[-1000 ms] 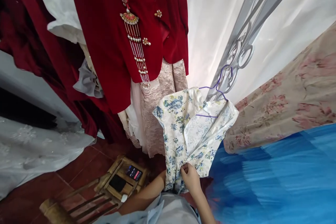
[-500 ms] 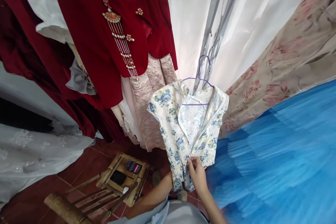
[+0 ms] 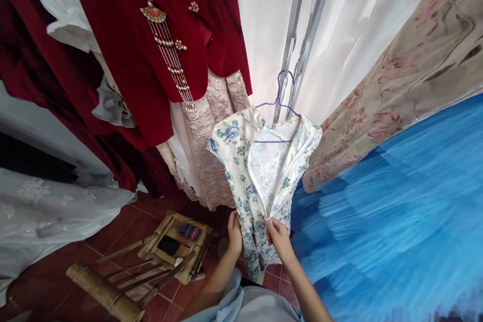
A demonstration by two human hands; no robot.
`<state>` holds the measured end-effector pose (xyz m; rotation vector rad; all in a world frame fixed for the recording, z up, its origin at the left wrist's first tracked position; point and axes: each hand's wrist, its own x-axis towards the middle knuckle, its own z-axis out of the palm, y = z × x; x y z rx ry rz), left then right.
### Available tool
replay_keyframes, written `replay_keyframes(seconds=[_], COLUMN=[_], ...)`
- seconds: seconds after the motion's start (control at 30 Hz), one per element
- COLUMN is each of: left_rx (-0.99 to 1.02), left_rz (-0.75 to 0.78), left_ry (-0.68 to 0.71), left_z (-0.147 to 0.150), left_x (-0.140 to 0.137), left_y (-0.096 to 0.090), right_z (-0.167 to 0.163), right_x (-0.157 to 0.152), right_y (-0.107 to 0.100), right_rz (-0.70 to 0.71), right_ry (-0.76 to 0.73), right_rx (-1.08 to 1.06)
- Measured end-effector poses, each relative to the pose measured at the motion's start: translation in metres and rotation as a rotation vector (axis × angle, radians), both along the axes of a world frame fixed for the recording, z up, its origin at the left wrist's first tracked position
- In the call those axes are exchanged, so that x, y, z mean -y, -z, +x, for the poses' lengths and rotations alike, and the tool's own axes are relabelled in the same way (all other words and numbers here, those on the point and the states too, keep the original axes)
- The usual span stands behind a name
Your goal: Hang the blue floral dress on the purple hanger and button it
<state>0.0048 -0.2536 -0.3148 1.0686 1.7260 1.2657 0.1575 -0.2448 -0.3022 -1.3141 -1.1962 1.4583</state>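
A white floral dress (image 3: 241, 186) with blue flowers hangs on a purple wire hanger (image 3: 278, 98). Its zip is undone from the neck in a long V, which shows the pale lining. At the bottom of the V, my right hand (image 3: 278, 236) is closed in a pinch on the zipper; the small pull is hidden by my fingers. My left hand (image 3: 234, 234) is closed on the dress at its left edge, lower than the flowered shoulder, with some fingertips out of sight behind the cloth.
Grey metal rack posts (image 3: 298, 25) stand behind the hanger before a white curtain (image 3: 260, 15). A red jacket (image 3: 132, 60) with beaded ornaments hangs left, a blue tulle skirt (image 3: 385, 211) right. A bamboo chair (image 3: 177, 251) holding a phone stands on the tiled floor (image 3: 113, 231).
My left hand has come out from behind the dress to its left edge. My right hand keeps its pinch at the zip. The view has shifted slightly.
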Motion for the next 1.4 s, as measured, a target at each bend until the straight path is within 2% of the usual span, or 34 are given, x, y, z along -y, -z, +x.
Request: replay_keyframes(seconds=[0.07,0.1,0.17,0.23,0.27,0.4,0.57,0.7,0.77,0.87,1.0,1.07,1.17,1.23,1.3,1.33,1.4], left_rx=[0.002,-0.007,-0.038,-0.067,-0.078,-0.175,-0.309,-0.341,-0.393,-0.48,-0.543,-0.563,-0.599,-0.643,-0.644,-0.612,-0.506], left_rz=[0.04,0.072,0.141,0.183,0.191,0.202,0.238,0.207,0.189,0.156,0.098,0.091,0.092,0.072,0.114,0.189,0.453], left_ry=[-0.167,-0.185,-0.063,0.111,0.15,0.13,0.289,0.382,0.46,0.61,0.739,0.796,0.882,0.927,0.904,0.862,0.74], left_z=[-0.004,-0.004,0.0,0.01,0.015,0.019,-0.002,-0.01,-0.008,-0.002,0.002,-0.001,-0.018,-0.036,-0.054,-0.061,-0.072], left_x=[0.014,0.022,0.035,0.04,0.038,0.014,-0.009,-0.018,-0.022,-0.028,-0.038,-0.043,-0.054,-0.067,-0.086,-0.098,-0.125], left_y=[0.02,0.027,0.035,0.035,0.033,0.022,0.016,0.024,0.028,0.031,0.03,0.032,0.034,0.029,0.01,-0.006,-0.054], right_z=[0.001,0.0,-0.005,-0.011,-0.015,-0.029,-0.042,-0.049,-0.049,-0.046,-0.046,-0.048,-0.052,-0.054,-0.058,-0.06,-0.064], right_x=[0.004,0.006,0.008,0.009,0.009,0.006,-0.016,-0.058,-0.086,-0.127,-0.165,-0.177,-0.184,-0.183,-0.177,-0.174,-0.169], right_y=[0.0,-0.001,-0.005,-0.008,-0.01,-0.014,-0.03,-0.071,-0.102,-0.153,-0.211,-0.232,-0.252,-0.259,-0.259,-0.257,-0.249], right_rz=[-0.047,-0.073,-0.116,-0.144,-0.157,-0.191,-0.125,-0.028,0.04,0.214,0.386,0.434,0.521,0.567,0.582,0.579,0.56], right_ry=[-0.013,-0.023,-0.056,-0.102,-0.124,-0.159,0.001,0.073,0.148,0.251,0.316,0.349,0.395,0.401,0.382,0.366,0.335], right_rx=[-0.051,-0.076,-0.116,-0.134,-0.135,-0.126,-0.146,-0.166,-0.187,-0.24,-0.278,-0.296,-0.312,-0.295,-0.263,-0.247,-0.223])
